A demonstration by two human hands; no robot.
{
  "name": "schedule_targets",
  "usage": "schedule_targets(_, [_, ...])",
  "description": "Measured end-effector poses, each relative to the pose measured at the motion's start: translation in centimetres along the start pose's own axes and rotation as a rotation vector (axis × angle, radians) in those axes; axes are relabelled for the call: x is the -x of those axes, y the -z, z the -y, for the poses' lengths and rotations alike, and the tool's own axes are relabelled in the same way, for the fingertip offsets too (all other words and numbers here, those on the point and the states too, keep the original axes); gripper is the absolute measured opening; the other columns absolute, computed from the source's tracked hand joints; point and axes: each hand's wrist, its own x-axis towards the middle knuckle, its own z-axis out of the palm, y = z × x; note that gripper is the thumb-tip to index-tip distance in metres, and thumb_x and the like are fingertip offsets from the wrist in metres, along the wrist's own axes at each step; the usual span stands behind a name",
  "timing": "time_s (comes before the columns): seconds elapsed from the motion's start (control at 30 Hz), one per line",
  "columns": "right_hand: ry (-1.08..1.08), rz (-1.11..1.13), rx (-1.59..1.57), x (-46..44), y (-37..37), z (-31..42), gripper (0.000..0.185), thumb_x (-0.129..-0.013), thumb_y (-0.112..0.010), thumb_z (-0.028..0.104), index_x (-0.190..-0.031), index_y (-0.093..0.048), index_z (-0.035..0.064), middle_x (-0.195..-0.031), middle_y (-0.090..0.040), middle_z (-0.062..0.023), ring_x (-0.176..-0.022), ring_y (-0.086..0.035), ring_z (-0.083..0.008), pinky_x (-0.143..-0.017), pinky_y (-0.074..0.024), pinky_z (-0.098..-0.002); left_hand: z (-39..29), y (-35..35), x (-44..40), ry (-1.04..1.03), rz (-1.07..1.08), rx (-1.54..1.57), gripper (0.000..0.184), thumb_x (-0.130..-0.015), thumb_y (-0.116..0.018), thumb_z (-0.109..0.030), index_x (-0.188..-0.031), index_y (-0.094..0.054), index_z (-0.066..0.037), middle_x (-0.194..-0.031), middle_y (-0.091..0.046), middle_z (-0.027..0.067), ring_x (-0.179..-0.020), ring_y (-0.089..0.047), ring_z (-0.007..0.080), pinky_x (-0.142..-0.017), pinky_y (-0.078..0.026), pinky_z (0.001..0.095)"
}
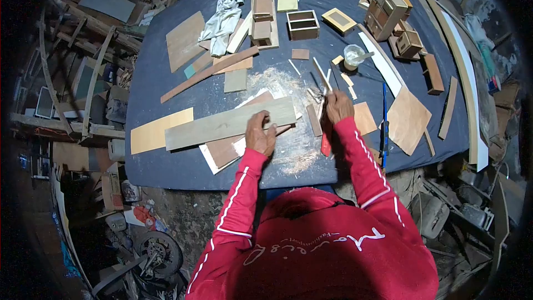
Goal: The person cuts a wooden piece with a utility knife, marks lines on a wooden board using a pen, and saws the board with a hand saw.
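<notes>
My left hand [261,132] is at the near edge of a long grey-brown wooden board [222,125], its fingers curled onto the top near the right end. Under that board lie a brown panel [225,154] and a white-edged sheet [210,162]. My right hand [339,105] is closed at the lower end of a thin wooden strip [322,75] that points away from me; its fingertips are partly hidden. Close to the right hand are a short wood piece [314,120] and a red tool [326,143], partly in shadow.
Sawdust [272,83] covers the middle of the blue-clothed table [150,172]. Around it are a cloth [224,19], small wooden boxes [302,32], a tub with a stick [352,64], a wooden cabinet model [386,14], a diamond-shaped panel [409,121] and a blue bar [384,133].
</notes>
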Motion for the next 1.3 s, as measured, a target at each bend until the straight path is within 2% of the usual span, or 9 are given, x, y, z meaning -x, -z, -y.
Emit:
schedule_targets(0.17, [0.033,0.010,0.230,-2.3,-1.1,0.6,0.031,-0.088,-0.056,0.023,-0.110,-0.065,0.0032,-0.108,-0.059,-0.0226,-0.098,-0.060,-0.0415,-0.077,-0.0503,-0.0508,3.4,4.5,-1.5,-0.034,0.172,-0.196,0.060,-0.072,-0.074,-0.017,-0.125,-0.050,-0.001,-0.125,-0.053,0.0215,-0.118,-0.049,0.0419,-0.104,-0.039,0.0442])
schedule_targets(0.23, [0.244,-0.293,0.328,-0.8,-0.8,2.5,0.032,-0.083,-0.059,0.017,-0.113,-0.064,0.0044,-0.119,-0.055,-0.0196,-0.108,-0.055,-0.0377,-0.082,-0.0505,-0.0485,5.5,5.6,-2.1,0.011,0.291,-0.254,0.073,-0.072,-0.078,-0.029,-0.133,-0.047,-0.005,-0.138,-0.046,0.0188,-0.131,-0.040,0.0417,-0.109,-0.031,0.0582])
schedule_targets(0.33, [0.296,-0.071,-0.014,2.9,-1.8,5.0,0.029,-0.084,-0.056,0.011,-0.112,-0.063,0.0055,-0.123,-0.053,-0.0139,-0.108,-0.054,-0.0374,-0.090,-0.0492,-0.0471,6.8,6.8,-2.9,0.093,0.482,-0.490,0.088,-0.072,-0.076,-0.051,-0.144,-0.042,-0.013,-0.149,-0.038,0.0129,-0.141,-0.030,0.0399,-0.112,-0.020,0.0675])
schedule_targets(0.43, [0.516,0.233,0.304,6.7,-2.7,8.6,0.048,-0.094,-0.050,0.030,-0.138,-0.050,0.0114,-0.143,-0.046,-0.0085,-0.131,-0.042,-0.0358,-0.107,-0.0344,-0.0600,7.9,7.0,-3.3,0.047,0.567,-0.552,0.095,-0.073,-0.071,-0.064,-0.150,-0.037,-0.020,-0.153,-0.035,0.0082,-0.145,-0.024,0.0384,-0.113,-0.013,0.0708])
schedule_targets(0.57, [0.283,0.246,0.429,5.7,-5.5,7.8,0.057,-0.097,-0.045,0.036,-0.148,-0.038,0.0112,-0.154,-0.036,-0.0042,-0.141,-0.030,-0.0368,-0.108,-0.0233,-0.0711,9.2,6.6,-2.4,-0.036,0.497,-0.547,0.096,-0.072,-0.069,-0.068,-0.149,-0.039,-0.020,-0.152,-0.036,0.0082,-0.143,-0.025,0.0379,-0.113,-0.012,0.0706])
schedule_targets(0.7, [0.096,0.191,0.315,3.8,-5.7,6.1,0.058,-0.097,-0.047,0.032,-0.146,-0.037,0.0035,-0.152,-0.037,-0.0127,-0.139,-0.031,-0.0397,-0.109,-0.0319,-0.0597,9.6,6.4,-2.0,-0.063,0.412,-0.495,0.092,-0.073,-0.071,-0.064,-0.147,-0.043,-0.016,-0.149,-0.040,0.0105,-0.141,-0.029,0.0395,-0.113,-0.010,0.0695])
schedule_targets(0.97, [0.273,0.075,0.133,8.1,-4.5,7.4,0.047,-0.091,-0.054,0.018,-0.133,-0.051,-0.0023,-0.134,-0.053,-0.0223,-0.127,-0.047,-0.0404,-0.108,-0.0382,-0.0448,8.9,5.7,-2.0,-0.056,0.365,-0.508,0.088,-0.075,-0.069,-0.065,-0.143,-0.047,-0.015,-0.146,-0.043,0.0088,-0.137,-0.034,0.0371,-0.110,-0.012,0.0709])
schedule_targets(1.07, [0.094,-0.134,0.022,8.7,-1.4,5.4,0.033,-0.083,-0.056,0.007,-0.115,-0.060,0.0017,-0.116,-0.060,-0.0200,-0.109,-0.054,-0.0395,-0.098,-0.0438,-0.0452,8.6,4.9,-1.9,0.011,0.341,-0.541,0.085,-0.076,-0.070,-0.063,-0.143,-0.046,-0.016,-0.146,-0.042,0.0095,-0.137,-0.033,0.0366,-0.107,-0.015,0.0738])
schedule_targets(1.3, [-0.301,-0.242,0.175,7.7,5.8,-4.5,0.025,-0.087,-0.062,0.021,-0.103,-0.071,0.0031,-0.099,-0.070,-0.0209,-0.095,-0.065,-0.0400,-0.085,-0.0512,-0.0459,6.3,3.6,-2.4,0.037,0.356,-0.541,0.082,-0.079,-0.069,-0.061,-0.143,-0.046,-0.015,-0.147,-0.040,0.0116,-0.138,-0.032,0.0369,-0.108,-0.013,0.0746])
